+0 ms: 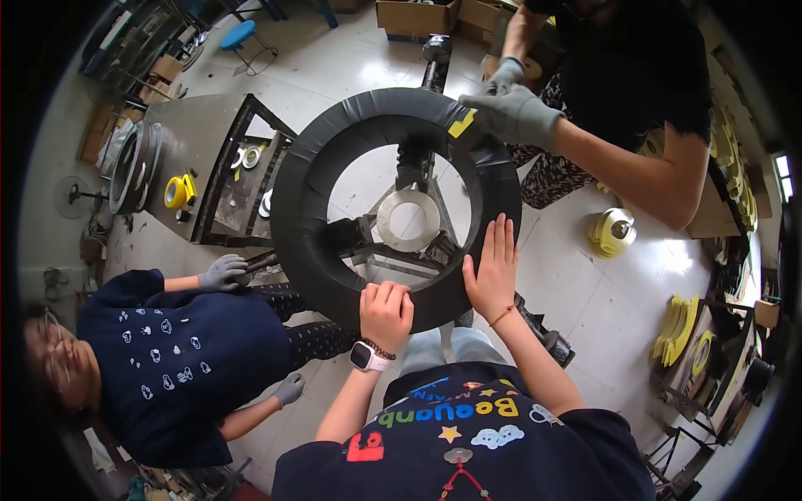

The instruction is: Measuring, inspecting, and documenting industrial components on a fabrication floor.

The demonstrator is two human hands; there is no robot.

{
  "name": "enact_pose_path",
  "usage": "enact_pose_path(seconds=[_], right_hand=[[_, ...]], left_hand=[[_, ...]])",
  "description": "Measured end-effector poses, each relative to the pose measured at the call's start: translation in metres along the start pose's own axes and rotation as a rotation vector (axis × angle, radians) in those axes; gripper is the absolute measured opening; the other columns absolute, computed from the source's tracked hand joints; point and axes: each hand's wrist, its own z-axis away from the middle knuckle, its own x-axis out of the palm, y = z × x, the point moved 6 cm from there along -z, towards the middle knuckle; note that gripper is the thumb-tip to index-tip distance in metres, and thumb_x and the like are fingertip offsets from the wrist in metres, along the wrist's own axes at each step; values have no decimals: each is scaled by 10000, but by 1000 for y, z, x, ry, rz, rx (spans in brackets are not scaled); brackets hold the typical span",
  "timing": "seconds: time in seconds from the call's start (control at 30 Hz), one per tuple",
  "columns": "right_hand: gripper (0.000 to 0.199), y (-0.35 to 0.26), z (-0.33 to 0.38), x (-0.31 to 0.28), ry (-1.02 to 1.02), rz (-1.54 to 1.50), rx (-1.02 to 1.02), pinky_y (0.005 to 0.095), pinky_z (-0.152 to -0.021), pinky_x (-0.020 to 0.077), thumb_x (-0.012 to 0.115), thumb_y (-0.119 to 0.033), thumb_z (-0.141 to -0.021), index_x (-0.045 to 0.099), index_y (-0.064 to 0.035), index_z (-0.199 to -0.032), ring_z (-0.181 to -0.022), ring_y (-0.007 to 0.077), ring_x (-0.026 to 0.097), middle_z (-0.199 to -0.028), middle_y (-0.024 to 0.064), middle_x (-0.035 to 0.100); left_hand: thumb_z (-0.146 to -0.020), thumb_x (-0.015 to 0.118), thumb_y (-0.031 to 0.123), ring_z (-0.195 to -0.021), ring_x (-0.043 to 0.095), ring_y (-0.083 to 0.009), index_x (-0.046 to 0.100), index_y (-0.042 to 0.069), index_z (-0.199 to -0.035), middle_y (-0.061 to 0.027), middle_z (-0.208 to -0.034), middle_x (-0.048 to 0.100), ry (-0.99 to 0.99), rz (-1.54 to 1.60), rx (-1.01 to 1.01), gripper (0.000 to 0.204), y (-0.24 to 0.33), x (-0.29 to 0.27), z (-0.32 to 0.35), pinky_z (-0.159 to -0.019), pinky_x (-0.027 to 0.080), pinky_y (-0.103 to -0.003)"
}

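A large ring wrapped in black tape (322, 159) lies in front of me on a stand with a round metal hub (384, 221) at its middle. My left hand (386, 316) is closed over the ring's near side, its fingers curled at the inner edge. Flat on the ring's near right part rests my right hand (493, 280), fingers stretched and thumb apart. A small yellow piece (461, 123) sticks to the far right of the ring. Beside it, a co-worker's grey-gloved hands (522, 108) are close together over the ring.
Another person's gloved hand (224, 273) is by a stand arm at the left. A metal table (180, 125) holds yellow tape (175, 192) and white rolls. A blue stool (238, 33) stands behind. A yellow coil (612, 232) lies on the floor; a rack (697, 392) stands at right.
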Motion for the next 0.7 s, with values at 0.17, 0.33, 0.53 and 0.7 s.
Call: enact_pose_path(seconds=[0.17, 0.33, 0.53, 0.7], right_hand=[[737, -5, -5, -8, 135, -77, -24, 578, -1174, 188, 568, -264, -895, 303, 70, -1497, -1498, 391, 200, -1605, 244, 221], [616, -21, -6, -4, 27, -144, -75, 593, -1174, 166, 597, -227, -862, 458, 35, -1401, -1479, 380, 257, -1574, 205, 322], [667, -5, 16, -12, 87, -73, -76, 594, -1160, 171, 578, -195, -852, 407, -10, -1469, -1500, 343, 246, -1603, 155, 311], [654, -20, 12, -11, 90, -58, -112, 603, -1152, 170, 560, -170, -864, 400, -29, -1482, -1502, 333, 246, -1606, 129, 316]], left_hand=[[-824, 627, 104, -876, 560, -269, 669, 71, -879, -59, -908, 631, 2, -7, 3, 77, -1, -3, -8, -812, 453, -400], [-820, 606, 133, -853, 560, -283, 646, 81, -833, -73, -869, 620, 21, -80, -20, 67, -4, -20, 5, -797, 437, -416], [-830, 617, 148, -863, 568, -263, 672, 72, -876, -64, -882, 622, 63, 39, 45, 105, 8, -23, 13, -818, 456, -397], [-865, 600, 96, -710, 628, -237, 720, 51, -989, -109, -847, 651, -15, 433, -4, 179, -47, -55, -1, -657, 526, -363]])
